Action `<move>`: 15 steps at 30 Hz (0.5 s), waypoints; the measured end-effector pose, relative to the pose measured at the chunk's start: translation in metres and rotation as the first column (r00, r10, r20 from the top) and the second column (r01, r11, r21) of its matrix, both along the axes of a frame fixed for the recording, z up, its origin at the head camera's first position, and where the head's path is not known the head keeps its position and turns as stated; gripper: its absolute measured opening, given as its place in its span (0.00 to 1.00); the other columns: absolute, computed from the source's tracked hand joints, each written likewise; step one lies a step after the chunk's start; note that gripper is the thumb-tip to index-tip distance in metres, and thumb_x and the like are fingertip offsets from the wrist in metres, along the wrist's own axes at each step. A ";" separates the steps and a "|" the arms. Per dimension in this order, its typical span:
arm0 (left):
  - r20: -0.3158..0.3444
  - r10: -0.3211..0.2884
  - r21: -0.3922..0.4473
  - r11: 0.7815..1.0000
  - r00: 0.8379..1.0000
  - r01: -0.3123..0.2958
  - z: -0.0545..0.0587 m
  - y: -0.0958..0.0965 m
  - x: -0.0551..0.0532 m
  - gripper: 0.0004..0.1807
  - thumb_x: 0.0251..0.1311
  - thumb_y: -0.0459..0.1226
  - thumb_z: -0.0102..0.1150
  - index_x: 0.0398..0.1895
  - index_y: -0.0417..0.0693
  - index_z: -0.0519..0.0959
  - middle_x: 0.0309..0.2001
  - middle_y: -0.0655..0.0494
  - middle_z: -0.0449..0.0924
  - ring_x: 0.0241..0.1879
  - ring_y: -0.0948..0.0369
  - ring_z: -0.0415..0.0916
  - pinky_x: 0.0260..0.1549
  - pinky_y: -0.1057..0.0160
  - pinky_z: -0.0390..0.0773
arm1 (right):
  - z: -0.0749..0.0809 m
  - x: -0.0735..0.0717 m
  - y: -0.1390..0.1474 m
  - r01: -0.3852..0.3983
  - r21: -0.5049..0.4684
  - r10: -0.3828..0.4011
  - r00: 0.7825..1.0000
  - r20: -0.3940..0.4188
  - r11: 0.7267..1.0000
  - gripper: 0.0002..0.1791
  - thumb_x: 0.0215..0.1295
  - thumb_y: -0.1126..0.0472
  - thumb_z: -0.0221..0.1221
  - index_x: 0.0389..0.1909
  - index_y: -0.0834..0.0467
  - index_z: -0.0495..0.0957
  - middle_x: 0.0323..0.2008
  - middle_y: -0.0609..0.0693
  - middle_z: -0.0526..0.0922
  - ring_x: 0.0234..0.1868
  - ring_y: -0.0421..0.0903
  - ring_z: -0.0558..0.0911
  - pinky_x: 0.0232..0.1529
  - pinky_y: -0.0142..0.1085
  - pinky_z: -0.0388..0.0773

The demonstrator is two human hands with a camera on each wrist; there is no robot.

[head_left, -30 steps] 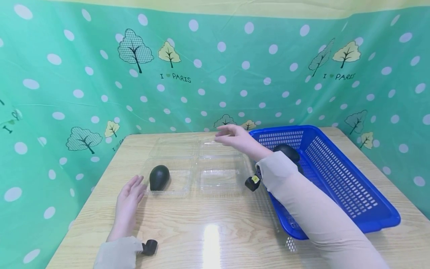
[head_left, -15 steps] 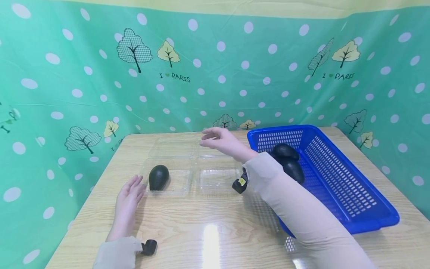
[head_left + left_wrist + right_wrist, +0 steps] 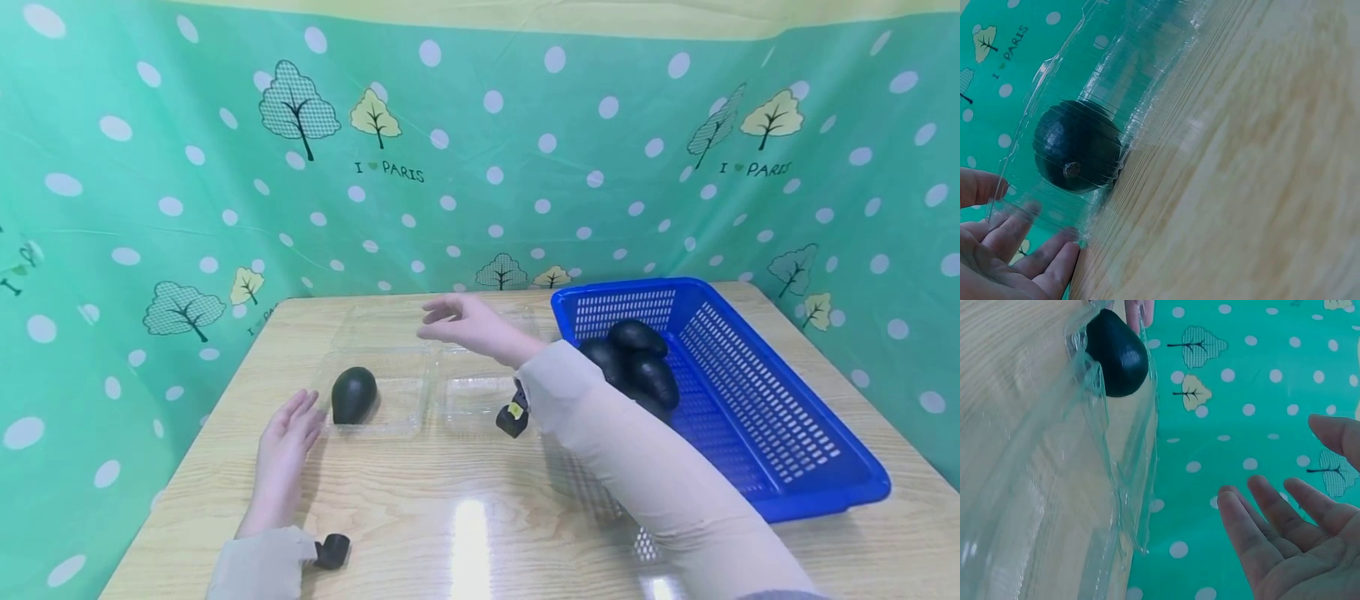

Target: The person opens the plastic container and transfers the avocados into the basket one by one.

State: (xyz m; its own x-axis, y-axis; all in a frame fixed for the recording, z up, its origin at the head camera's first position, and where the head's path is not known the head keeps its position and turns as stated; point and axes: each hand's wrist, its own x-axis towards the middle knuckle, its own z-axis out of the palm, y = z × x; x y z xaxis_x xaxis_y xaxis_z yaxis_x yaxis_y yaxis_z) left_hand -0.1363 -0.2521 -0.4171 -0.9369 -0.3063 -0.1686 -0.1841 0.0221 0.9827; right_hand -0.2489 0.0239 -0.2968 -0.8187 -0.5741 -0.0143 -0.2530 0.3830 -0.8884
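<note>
A dark avocado (image 3: 355,395) lies in the front half of the left clear plastic clamshell container (image 3: 401,425), which stands with its lid back. My left hand (image 3: 287,446) rests at that container's left wall; in the left wrist view its fingers (image 3: 1054,262) are extended against the plastic and the avocado (image 3: 1075,147) shows through the wall. My right hand (image 3: 472,325) hovers over the back part of the containers, holding nothing; its fingers (image 3: 1244,531) are spread and loosely bent in the right wrist view. A second clear container (image 3: 480,421) stands beside the first, partly hidden by my right arm.
A blue perforated basket (image 3: 765,392) stands at the right, holding several dark avocados (image 3: 637,337) at its left side. My right forearm crosses its near left corner. A green dotted curtain (image 3: 480,167) hangs behind the wooden table (image 3: 405,508).
My right hand has moved left, from beside the basket to over the middle of the containers, uncovering more avocados in the basket. The left hand and the avocado in the container stay put.
</note>
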 end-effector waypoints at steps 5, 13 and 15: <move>0.000 -0.001 0.002 1.000 1.000 0.001 0.000 -0.001 0.000 0.35 0.76 0.44 0.44 0.80 0.50 0.45 0.80 0.54 0.48 0.77 0.55 0.53 0.77 0.58 0.56 | -0.005 0.002 -0.013 -0.025 0.012 0.024 0.999 0.030 1.000 0.31 0.67 0.53 0.61 0.69 0.56 0.68 0.61 0.53 0.78 0.59 0.49 0.79 0.62 0.40 0.79; -0.003 -0.008 0.009 1.000 1.000 0.008 0.001 -0.001 0.000 0.35 0.76 0.44 0.44 0.79 0.50 0.45 0.80 0.54 0.48 0.76 0.54 0.54 0.77 0.58 0.55 | -0.012 0.006 -0.030 -0.046 0.036 0.045 0.999 0.026 0.998 0.31 0.66 0.51 0.62 0.68 0.55 0.69 0.61 0.52 0.79 0.61 0.50 0.78 0.63 0.44 0.77; -0.003 -0.008 0.008 1.000 1.000 0.008 0.001 -0.001 0.000 0.35 0.76 0.44 0.44 0.79 0.50 0.45 0.80 0.54 0.48 0.76 0.54 0.54 0.77 0.57 0.55 | -0.014 0.007 -0.035 -0.044 0.041 0.043 0.999 0.020 0.998 0.31 0.66 0.51 0.62 0.68 0.55 0.69 0.61 0.52 0.79 0.60 0.50 0.79 0.63 0.44 0.78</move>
